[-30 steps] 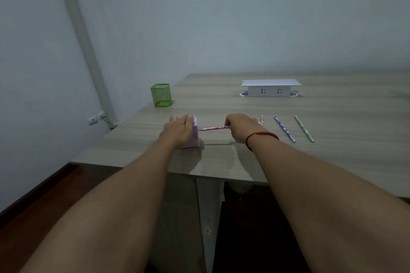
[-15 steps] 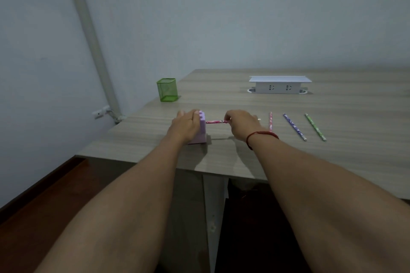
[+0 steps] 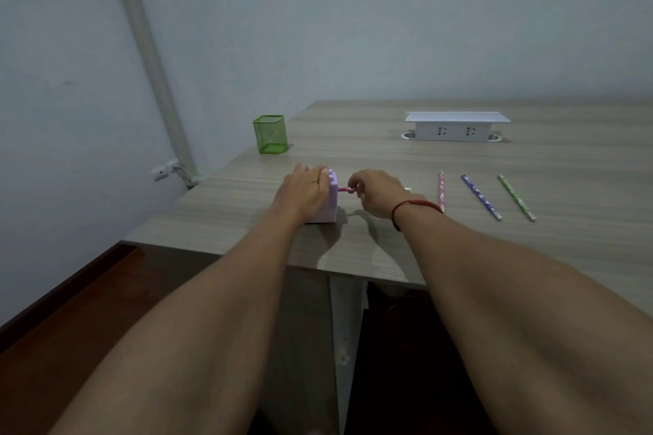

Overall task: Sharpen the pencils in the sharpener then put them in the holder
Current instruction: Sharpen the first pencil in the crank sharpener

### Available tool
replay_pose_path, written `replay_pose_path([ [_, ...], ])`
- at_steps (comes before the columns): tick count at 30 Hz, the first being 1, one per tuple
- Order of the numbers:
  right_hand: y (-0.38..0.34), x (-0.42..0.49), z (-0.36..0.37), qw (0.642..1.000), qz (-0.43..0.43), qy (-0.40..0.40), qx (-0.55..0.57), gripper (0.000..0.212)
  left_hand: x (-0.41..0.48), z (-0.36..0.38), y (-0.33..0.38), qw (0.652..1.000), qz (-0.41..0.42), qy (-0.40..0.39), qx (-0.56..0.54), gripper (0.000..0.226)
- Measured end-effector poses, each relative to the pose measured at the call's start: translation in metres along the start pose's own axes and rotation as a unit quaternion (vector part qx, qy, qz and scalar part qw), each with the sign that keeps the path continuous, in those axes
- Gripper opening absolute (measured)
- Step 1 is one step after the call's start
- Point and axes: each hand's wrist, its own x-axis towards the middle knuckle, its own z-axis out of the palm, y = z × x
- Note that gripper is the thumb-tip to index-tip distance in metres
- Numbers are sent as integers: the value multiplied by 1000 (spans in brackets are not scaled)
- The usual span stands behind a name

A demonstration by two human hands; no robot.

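A lilac block-shaped sharpener [image 3: 331, 198] stands near the table's front left edge. My left hand [image 3: 304, 191] is clasped over its left side and top. My right hand [image 3: 378, 191] pinches a pink patterned pencil [image 3: 345, 189] that lies level with its tip inside the sharpener's right face; only a short stretch shows between hand and sharpener. To the right, three pencils lie flat on the table: a pink one [image 3: 441, 189], a purple one [image 3: 481, 197] and a green one [image 3: 516, 198]. A green mesh holder [image 3: 270, 134] stands empty at the back left.
A white socket box [image 3: 456, 126] with a raised lid sits at the back centre of the wooden table [image 3: 406, 159]. The table's left corner edge lies close to the holder. A wall, a pipe and a wall socket [image 3: 163, 171] are to the left.
My right hand has pushed the pink pencil further into the sharpener, so less of it shows. My left hand stays on the sharpener. The view has shifted slightly.
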Motion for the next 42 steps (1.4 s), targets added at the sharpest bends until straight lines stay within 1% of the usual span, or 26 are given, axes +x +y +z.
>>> replay_pose_path([
  [4,-3,5,-2,1000,-12,0,1,37,-4,0,-5,1000,4,21,-19,39],
  [7,-2,5,-5,1000,-19,-5,16,35,-4,1,-7,999,8,23,-39,39],
  [12,2,5,-7,999,-14,-23,32,30,-4,2,-10,999,5,11,-43,41],
  [14,-2,5,-7,999,-4,-17,29,29,-1,0,-11,998,-2,2,-56,41],
  [16,-5,2,-5,1000,1,2,21,31,1,-5,-9,997,-6,-24,-79,42],
  [18,-6,0,-1,1000,2,23,14,35,3,-9,-8,992,-3,-40,-116,43],
  [19,-6,-1,1,1000,-1,29,11,38,1,-12,-8,987,-20,-38,-157,44],
  [21,-6,-2,2,999,-8,31,17,46,-3,-18,-8,965,-77,4,-252,44],
  [22,-6,-2,2,999,-14,28,25,52,-4,-21,-10,953,-100,34,-284,40],
  [23,-7,-3,1,999,-23,19,33,58,-6,-23,-12,948,-114,59,-292,39],
  [26,-15,-7,-2,996,-78,-10,37,78,-13,-24,-25,958,-141,90,-233,43],
  [27,-20,-8,-2,994,-99,-14,38,84,-17,-22,-31,962,-144,82,-215,41],
  [29,-32,-7,-2,990,-136,-16,23,92,-27,-16,-41,976,-131,42,-171,37],
  [30,-38,-7,-2,989,-148,-16,9,93,-31,-14,-45,984,-114,17,-139,37],
  [32,-49,-6,0,988,-154,-18,-13,88,-35,-12,-50,995,-72,-22,-69,28],
  [35,-63,-7,7,991,-126,-15,-51,80,-38,-17,-49,998,-29,-47,10,19],
  [39,-71,-9,15,987,-103,18,-118,75,-35,-22,-47,996,-20,-56,66,18],
  [42,-72,-9,17,989,-100,14,-109,74,-34,-19,-47,995,-24,-56,76,16],
])
